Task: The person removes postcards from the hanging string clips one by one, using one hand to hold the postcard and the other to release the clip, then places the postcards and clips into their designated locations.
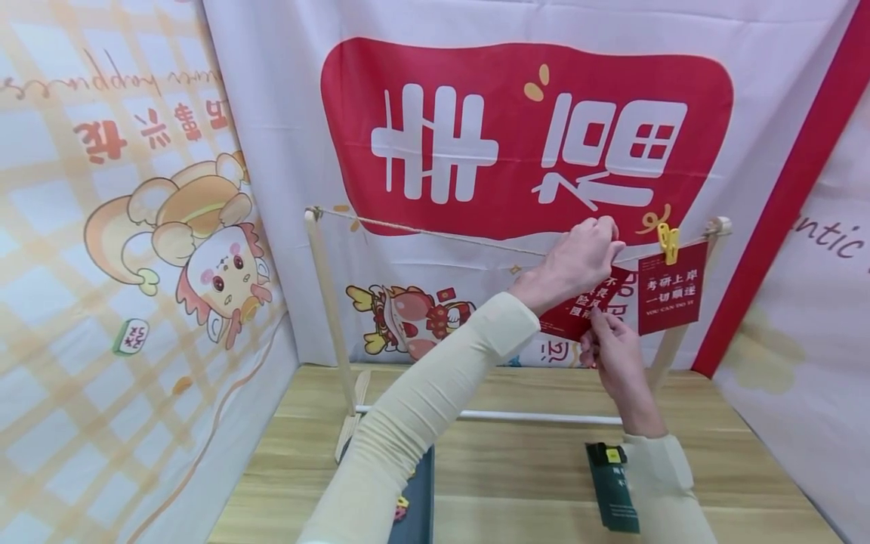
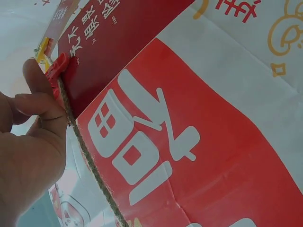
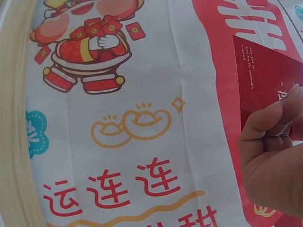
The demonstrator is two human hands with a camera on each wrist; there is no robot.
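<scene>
My left hand (image 1: pixel 578 257) is up at the twine line (image 1: pixel 435 233), its fingers pinching a red clothespin (image 2: pixel 57 67) at the top edge of a red card (image 2: pixel 106 45). White lettering covers this card, which hangs at a slant below the twine. Lower down, my right hand (image 1: pixel 617 355) pinches the same card (image 3: pixel 258 78) near its bottom edge between thumb and fingers. To the right, a second red card (image 1: pixel 669 298) hangs from the twine by a yellow clothespin (image 1: pixel 669 243).
Wooden posts (image 1: pixel 328 302) hold the twine, with a white bar (image 1: pixel 544 417) low between them. A dark tray (image 1: pixel 423 499) with small colourful pieces lies partly under my left sleeve. Beside my right sleeve is a dark green card (image 1: pixel 612 495) with a black-and-yellow piece on top.
</scene>
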